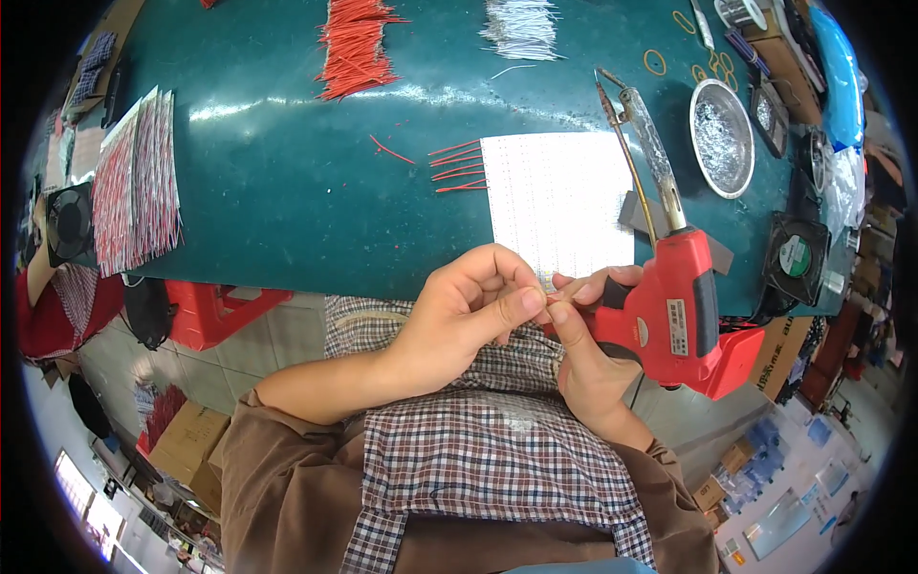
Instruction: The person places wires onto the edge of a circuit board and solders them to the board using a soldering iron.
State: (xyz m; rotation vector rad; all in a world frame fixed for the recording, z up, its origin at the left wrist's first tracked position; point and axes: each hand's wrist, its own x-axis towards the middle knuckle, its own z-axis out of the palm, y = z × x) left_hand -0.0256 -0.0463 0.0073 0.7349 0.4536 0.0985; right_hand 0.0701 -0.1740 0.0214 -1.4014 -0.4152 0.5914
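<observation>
Low over the table's near edge, my left hand [473, 301] is closed, thumb and forefinger pinched together; what they hold is too small to make out. Touching it, the thumb of my right hand [585, 354] meets the left fingertips while the right fingers wrap round the handle of a red soldering gun [677, 311]. The gun's metal barrel and thin brass-coloured tube point up and away. Just beyond both hands lies a white panel [550, 187] with rows of small marks. Several red wires [459, 165] stick out from its left edge.
Red wires [356, 48] and white wires [519, 27] lie in piles at the back. A metal bowl [722, 139] with silvery bits stands right, near a fan [796, 258]. Finished-looking wired panels [137, 182] stack at left. A loose red wire [392, 149] lies mid-table.
</observation>
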